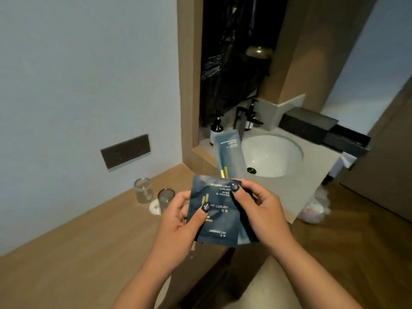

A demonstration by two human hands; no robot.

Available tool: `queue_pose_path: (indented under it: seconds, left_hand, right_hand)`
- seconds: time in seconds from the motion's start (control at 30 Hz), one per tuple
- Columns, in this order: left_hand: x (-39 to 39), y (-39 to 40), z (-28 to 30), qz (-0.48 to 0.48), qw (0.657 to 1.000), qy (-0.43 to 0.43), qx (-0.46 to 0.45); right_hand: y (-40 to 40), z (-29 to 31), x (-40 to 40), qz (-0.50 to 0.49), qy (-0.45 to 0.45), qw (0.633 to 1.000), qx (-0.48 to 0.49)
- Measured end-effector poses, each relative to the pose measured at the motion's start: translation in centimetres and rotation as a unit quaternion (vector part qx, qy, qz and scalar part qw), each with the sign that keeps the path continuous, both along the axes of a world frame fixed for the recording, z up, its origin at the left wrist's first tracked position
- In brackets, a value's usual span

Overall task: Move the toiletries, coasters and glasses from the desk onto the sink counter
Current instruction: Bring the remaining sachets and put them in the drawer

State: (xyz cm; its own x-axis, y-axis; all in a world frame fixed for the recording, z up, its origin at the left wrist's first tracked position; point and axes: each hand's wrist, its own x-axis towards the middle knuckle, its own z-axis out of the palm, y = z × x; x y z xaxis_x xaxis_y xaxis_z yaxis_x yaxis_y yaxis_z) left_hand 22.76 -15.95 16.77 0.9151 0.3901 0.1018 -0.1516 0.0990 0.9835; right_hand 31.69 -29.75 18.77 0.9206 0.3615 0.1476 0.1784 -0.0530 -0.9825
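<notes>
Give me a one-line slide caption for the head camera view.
Both hands hold blue toiletry packets above the desk; glasses remain there.

Dark blue-grey packets (219,219) with a mottled, cloudy pattern, white lettering and gold bars are seen, held by two hands whose thumbnails (235,186) are painted black with silvery glitter. A longer packet (229,152) is coloured a paler blue-grey, also with white lettering and a gold stripe. The desk (78,253) is shown in warm brown wood, the sink counter (312,181) in pale beige, the basin (272,155) in white. Clear glasses (143,189) and a white, gold-centred coaster (155,207) are visible.
</notes>
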Motion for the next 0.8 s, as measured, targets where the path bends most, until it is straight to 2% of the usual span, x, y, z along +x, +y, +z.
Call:
queue_pose_path:
  seconds: [0.23,0.37,0.67,0.8]
  left_hand:
    - [4.0,-11.7,-0.9,-0.072,0.997,0.026,0.028]
    - [6.3,-17.0,-1.2,-0.071,0.992,0.027,0.099]
    - [10.9,-25.0,-1.4,-0.095,0.980,-0.004,0.177]
    - [13.9,-26.6,-1.7,-0.079,0.979,-0.016,0.189]
  right_hand:
    - [-11.0,-0.6,1.2,-0.093,-0.008,0.995,-0.028]
    - [-16.6,-1.3,1.2,-0.140,-0.011,0.989,-0.043]
    - [-25.0,-2.2,2.9,-0.233,0.069,0.969,0.049]
    - [-26.8,-3.0,4.4,-0.204,0.099,0.971,0.074]
